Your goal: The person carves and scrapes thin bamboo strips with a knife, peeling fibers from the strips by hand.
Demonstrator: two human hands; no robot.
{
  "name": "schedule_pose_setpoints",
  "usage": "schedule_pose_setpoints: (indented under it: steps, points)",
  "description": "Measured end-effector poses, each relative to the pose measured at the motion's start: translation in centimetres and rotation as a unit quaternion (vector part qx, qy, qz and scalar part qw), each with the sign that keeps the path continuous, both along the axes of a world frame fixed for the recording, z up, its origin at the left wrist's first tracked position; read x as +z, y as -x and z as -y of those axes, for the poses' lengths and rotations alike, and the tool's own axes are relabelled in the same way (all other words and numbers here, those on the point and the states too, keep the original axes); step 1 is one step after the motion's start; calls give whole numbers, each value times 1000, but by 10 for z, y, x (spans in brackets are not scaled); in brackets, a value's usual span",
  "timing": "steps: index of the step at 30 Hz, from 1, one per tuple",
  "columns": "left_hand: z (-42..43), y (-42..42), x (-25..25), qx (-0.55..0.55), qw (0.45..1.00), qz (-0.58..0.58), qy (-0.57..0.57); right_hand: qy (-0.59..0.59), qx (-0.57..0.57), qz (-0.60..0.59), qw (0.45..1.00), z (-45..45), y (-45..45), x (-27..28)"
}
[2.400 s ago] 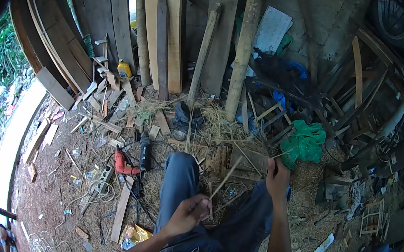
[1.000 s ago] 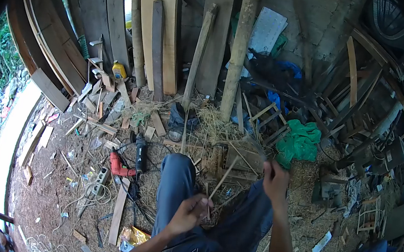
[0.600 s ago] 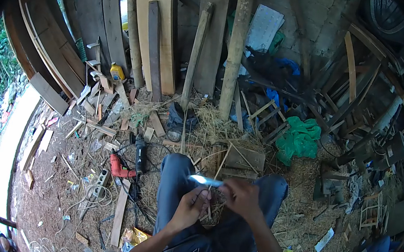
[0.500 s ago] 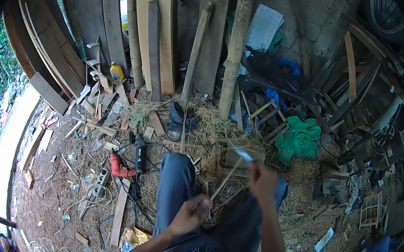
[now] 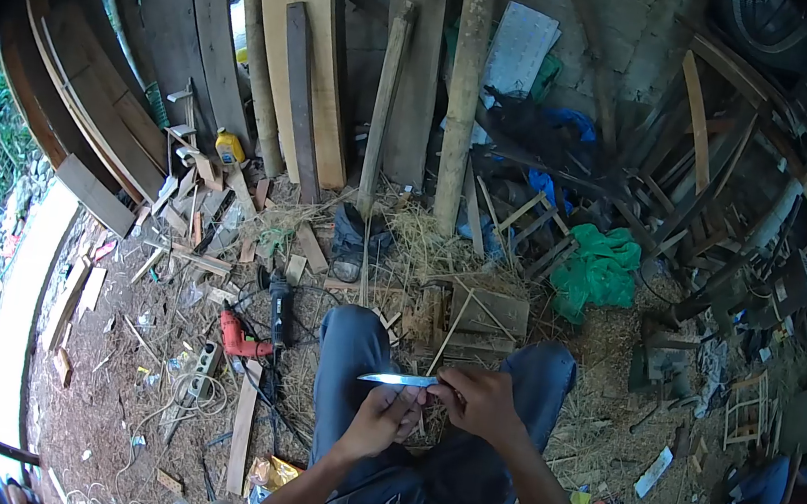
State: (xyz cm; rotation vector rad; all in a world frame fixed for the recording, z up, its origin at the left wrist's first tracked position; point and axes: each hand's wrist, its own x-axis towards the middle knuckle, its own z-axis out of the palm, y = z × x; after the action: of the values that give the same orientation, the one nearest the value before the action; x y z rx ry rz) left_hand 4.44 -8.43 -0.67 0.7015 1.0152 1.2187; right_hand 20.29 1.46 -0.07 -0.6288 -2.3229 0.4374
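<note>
My right hand (image 5: pixel 481 404) is closed around the handle of a knife (image 5: pixel 396 379). Its bright blade points left, passing just above the fingers of my left hand (image 5: pixel 385 421). Those fingers pinch a thin pale stick (image 5: pixel 451 332) near its lower end, and the stick slants up and away from me. Close to the fingers, blade and stick overlap; whether they touch I cannot tell. Both hands are between my bent knees. Beyond them, a wooden block (image 5: pixel 487 313) lies on the ground, with another thin strip crossing in front of it.
A red drill (image 5: pixel 237 334), a dark power tool (image 5: pixel 277 312) and a power strip (image 5: pixel 205 369) with cords lie left of my legs. Boards (image 5: pixel 291 57) lean at the back. A green plastic bag (image 5: pixel 598 266) sits right, near piled wood (image 5: pixel 716 170). Shavings and straw cover the ground.
My right hand has come down and left with the knife, from above the right knee to beside my left hand. The blade now lies nearly level by the stick's lower end.
</note>
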Motion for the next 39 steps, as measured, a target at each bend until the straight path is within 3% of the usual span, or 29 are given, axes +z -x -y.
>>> schedule_pose_setpoints:
  steps: [2, 4, 6, 9, 11, 13, 15, 16, 18, 23, 25, 28, 30, 33, 39]
  points:
    - [0, 0, 1, -7, 1000, -5, -22, -2, 12, -11, 1000, -6, 1, -1]
    - [0, 0, 7, -1, 998, 30, -46, -35, -62, -46, 996, -11, 1, 0]
    - [12, 2, 1, -38, 999, 15, -24, 64, -215, -7, 975, -40, -20, -5]
    - [18, 6, 7, -83, 995, 42, 24, 62, -273, -43, 959, -68, -38, -1]
    - [13, 8, 7, -26, 996, 73, 37, 46, -230, -92, 968, -58, -39, 6]
    - [4, 11, 2, -26, 995, 91, 30, 85, -185, -47, 978, -35, -29, 9]
    - [-3, 10, -3, -24, 994, 104, 21, 64, -75, -75, 992, -19, -15, -3]
    - [-4, 9, -5, -17, 994, 102, 23, 65, -75, -77, 992, -12, -9, -2]
    - [-3, 8, -3, -11, 995, 96, 28, -23, 1, 16, 1000, 2, -1, 5]
    - [13, 11, 6, -64, 998, -6, 5, 56, -176, 4, 983, -47, -27, 7]
    - [14, 15, 5, -72, 997, 22, 13, 101, -233, 19, 967, -52, -29, 12]
    - [4, 14, 0, -56, 995, 80, 33, 112, -174, -59, 977, -36, -22, 8]
    - [-5, 15, -3, -45, 991, 118, 42, 42, -60, -105, 992, -22, -7, 5]
    - [-6, 15, 0, -69, 988, 127, 53, 15, 32, -15, 999, -5, 2, 5]
    - [-2, 16, 1, -81, 982, 159, 64, -16, 25, 7, 1000, -2, 2, 10]
